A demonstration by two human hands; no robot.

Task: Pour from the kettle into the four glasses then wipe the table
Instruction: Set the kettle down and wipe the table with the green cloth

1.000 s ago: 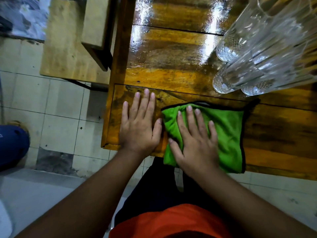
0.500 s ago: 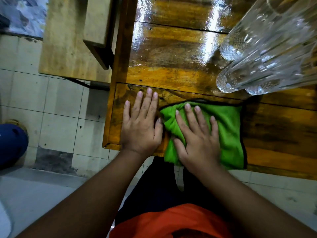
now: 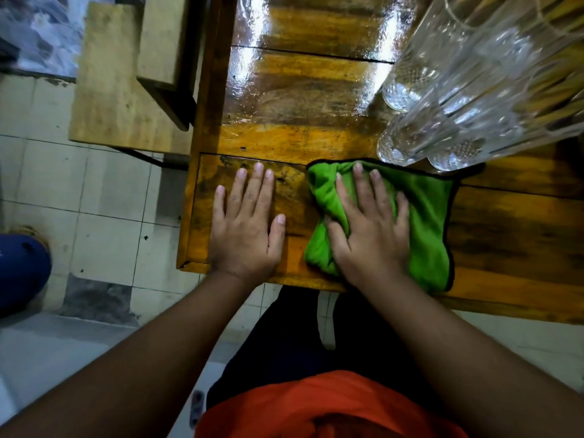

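Observation:
A green cloth (image 3: 423,216) with a dark edge lies on the glossy wooden table (image 3: 303,99), near its front left corner. My right hand (image 3: 369,229) presses flat on the cloth, fingers spread, bunching its left side. My left hand (image 3: 246,226) rests flat on the bare wood just left of the cloth, fingers apart, holding nothing. Several clear patterned glasses (image 3: 448,99) stand close together at the upper right, their bases just beyond the cloth's far edge. No kettle is in view.
A wooden bench (image 3: 126,83) stands left of the table over a tiled floor (image 3: 94,197). The table's left edge (image 3: 202,172) and front edge are close to my hands. A blue object (image 3: 19,273) sits on the floor at far left.
My right hand has slid the green cloth to the right and slightly away, opening a gap to my left hand. The left hand has stayed in place.

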